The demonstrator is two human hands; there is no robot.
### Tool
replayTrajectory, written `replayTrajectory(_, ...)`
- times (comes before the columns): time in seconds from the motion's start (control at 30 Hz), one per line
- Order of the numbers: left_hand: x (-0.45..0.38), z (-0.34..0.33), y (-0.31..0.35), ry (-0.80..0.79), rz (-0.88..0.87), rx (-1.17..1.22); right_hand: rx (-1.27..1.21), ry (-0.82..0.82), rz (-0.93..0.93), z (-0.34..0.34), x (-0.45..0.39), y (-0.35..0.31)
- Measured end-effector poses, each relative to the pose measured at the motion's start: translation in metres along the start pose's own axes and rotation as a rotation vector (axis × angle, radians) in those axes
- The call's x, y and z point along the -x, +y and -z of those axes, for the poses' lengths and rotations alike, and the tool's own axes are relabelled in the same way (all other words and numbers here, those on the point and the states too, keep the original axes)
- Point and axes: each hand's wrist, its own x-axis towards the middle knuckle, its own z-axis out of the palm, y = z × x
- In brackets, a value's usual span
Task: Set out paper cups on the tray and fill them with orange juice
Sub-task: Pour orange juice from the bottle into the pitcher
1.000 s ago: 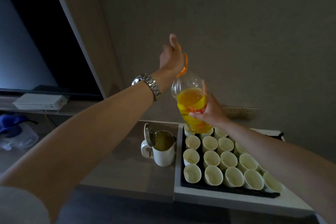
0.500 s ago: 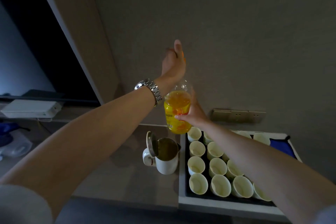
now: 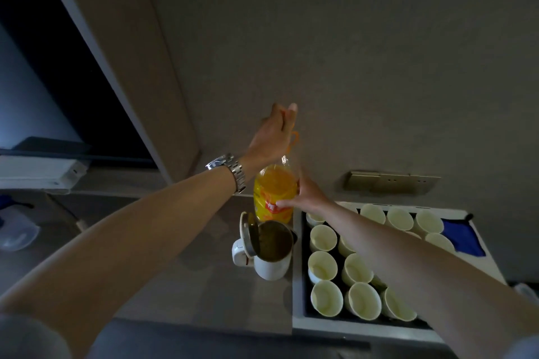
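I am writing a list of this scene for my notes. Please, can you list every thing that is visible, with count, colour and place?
juice bottle: one, orange, upright behind the kettle, held
paper cups: at least twelve, pale, on the tray, empty
tray: one, white rim with dark inside, right on counter
kettle: one, white, lid open, left of tray
blue cloth: one, far right end of tray
wall socket: one, beige, above tray
white box: one, left shelf
wristwatch: one, silver, left wrist
left hand: at bottle top
right hand: grip on bottle body

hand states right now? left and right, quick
Left hand: closed on the orange carry handle at the top of the juice bottle.
Right hand: fingers wrapped around the juice bottle's body, at the label.
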Motion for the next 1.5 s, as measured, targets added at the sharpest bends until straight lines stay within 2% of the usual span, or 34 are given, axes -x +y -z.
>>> replayTrajectory(0.13, 0.001, 0.002, -0.025, -0.066, -0.078, -0.136, -0.032, 0.024, -0.008, -0.009, 0.003, 0.008)
replayTrajectory(0.33, 0.008, -0.005, -0.058, -0.19, -0.13, -0.059, -0.042, 0.045, -0.028, -0.014, 0.009, 0.026)
replayTrajectory(0.5, 0.01, -0.005, -0.066, -0.225, -0.21, -0.098, -0.026, 0.069, -0.024, -0.019, 0.009, 0.029)
replayTrajectory(0.6, 0.015, -0.003, -0.074, -0.244, -0.277, -0.166, 0.007, 0.085, 0.046, -0.02, 0.007, 0.024)
replayTrajectory(0.77, 0.022, -0.002, -0.075, -0.286, -0.272, -0.218, -0.081, 0.148, 0.2, -0.016, 0.007, -0.004)
replayTrajectory(0.9, 0.027, 0.0, -0.073, -0.369, -0.312, -0.365, -0.047, 0.22, 0.221, -0.021, 0.003, -0.012)
replayTrajectory(0.97, 0.026, 0.005, -0.072, -0.366, -0.319, -0.439, -0.03, 0.207, 0.233, -0.022, 0.003, -0.011)
replayTrajectory(1.1, 0.016, 0.008, -0.078, -0.226, -0.276, -0.397, -0.005, 0.208, 0.222, -0.02, -0.001, -0.011)
replayTrajectory(1.17, 0.007, 0.008, -0.086, -0.214, -0.237, -0.459, -0.008, 0.216, 0.223, -0.021, 0.001, -0.011)
replayTrajectory(1.3, -0.006, 0.016, -0.091, -0.357, -0.262, -0.634, -0.005, 0.252, 0.231, -0.024, 0.003, -0.014)
replayTrajectory(1.5, -0.012, 0.023, -0.068, -0.5, -0.337, -0.739, -0.001, 0.279, 0.207, -0.028, 0.006, -0.012)
